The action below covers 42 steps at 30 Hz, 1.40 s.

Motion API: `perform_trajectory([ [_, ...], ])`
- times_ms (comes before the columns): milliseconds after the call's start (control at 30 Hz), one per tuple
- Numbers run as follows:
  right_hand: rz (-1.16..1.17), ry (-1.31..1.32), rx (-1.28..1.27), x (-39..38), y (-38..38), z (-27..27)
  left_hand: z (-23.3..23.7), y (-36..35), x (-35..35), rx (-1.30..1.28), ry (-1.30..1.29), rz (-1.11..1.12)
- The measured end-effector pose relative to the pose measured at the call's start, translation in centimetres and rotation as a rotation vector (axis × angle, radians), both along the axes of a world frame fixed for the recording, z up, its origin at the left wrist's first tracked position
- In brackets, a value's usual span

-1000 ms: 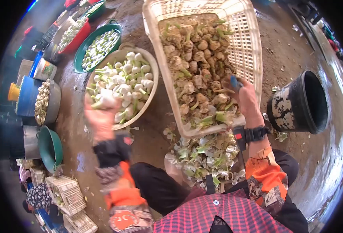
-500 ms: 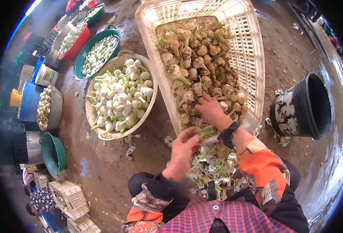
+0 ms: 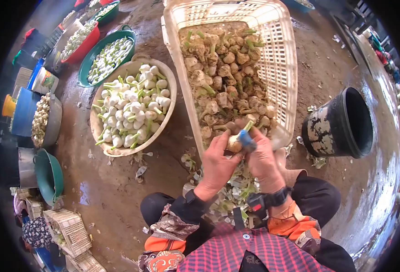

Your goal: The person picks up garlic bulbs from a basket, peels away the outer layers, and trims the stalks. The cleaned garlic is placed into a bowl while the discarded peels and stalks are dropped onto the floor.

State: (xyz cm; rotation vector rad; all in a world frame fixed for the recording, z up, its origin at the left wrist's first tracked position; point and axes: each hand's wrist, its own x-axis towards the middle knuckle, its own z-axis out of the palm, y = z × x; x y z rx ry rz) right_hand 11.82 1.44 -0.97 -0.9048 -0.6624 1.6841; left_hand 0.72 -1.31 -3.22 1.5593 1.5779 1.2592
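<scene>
Near the front end of the pale plastic crate (image 3: 285,59), my left hand (image 3: 218,163) holds a garlic bulb (image 3: 234,143) between thumb and fingers. Against its stem side my right hand (image 3: 261,158) grips a small blue object (image 3: 246,138), blurred, its shape unclear. A green stem sticks up beside it. Brown, unpeeled garlic bulbs (image 3: 229,81) fill much of the crate. To the left, a round beige basin (image 3: 172,97) holds clean white garlic with green stems (image 3: 134,109). Peeled skins and leaves (image 3: 231,195) lie below my hands.
A black bucket (image 3: 338,124) stands on the right. Green (image 3: 83,72) and red (image 3: 94,41) basins of garlic are at upper left, with an upright green tub (image 3: 49,177) lower down. A person (image 3: 36,232) and pale crates (image 3: 68,229) are at lower left.
My right hand has come back from the bulbs in the crate to my left hand. A bulb is now held between them, and the blue object shows in my right hand. The view has shifted slightly.
</scene>
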Motion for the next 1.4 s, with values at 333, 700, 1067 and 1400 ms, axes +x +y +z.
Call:
perform_trajectory([
  [333,0.167,-0.479,0.361,3.3,-3.3,0.0,2.7,-2.3,-0.4,-0.203,-0.455,-0.224],
  [700,0.158,-0.248,0.049,3.0,-5.5,0.1,2.0,-4.2,-0.6,0.149,0.165,-0.02],
  [1067,0.223,-0.846,0.488,5.7,-5.4,0.3,1.0,-3.9,-1.1,-0.799,-1.385,-0.376],
  [1400,0.15,-0.502,0.044,5.0,-6.4,-1.3,0.5,-2.9,0.4,-0.826,-0.993,-0.34],
])
